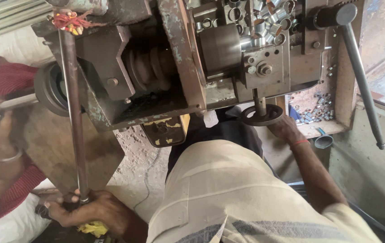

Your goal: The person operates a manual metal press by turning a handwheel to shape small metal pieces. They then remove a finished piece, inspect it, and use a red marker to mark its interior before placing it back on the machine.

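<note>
Here the left hand (82, 211) was clenched around the lower end of a long steel lever (72, 112), with a yellow rag (94, 228) bunched just under the fist. The lever's long axis ran straight up and away from that hand to the old machine (165, 58) above, where red thread (68, 21) was tied near its top. The right hand (285, 128) lay well apart, its fingers grasping a small black handwheel (261, 114) just beyond it, under a tray of metal rings (260, 20).
</note>
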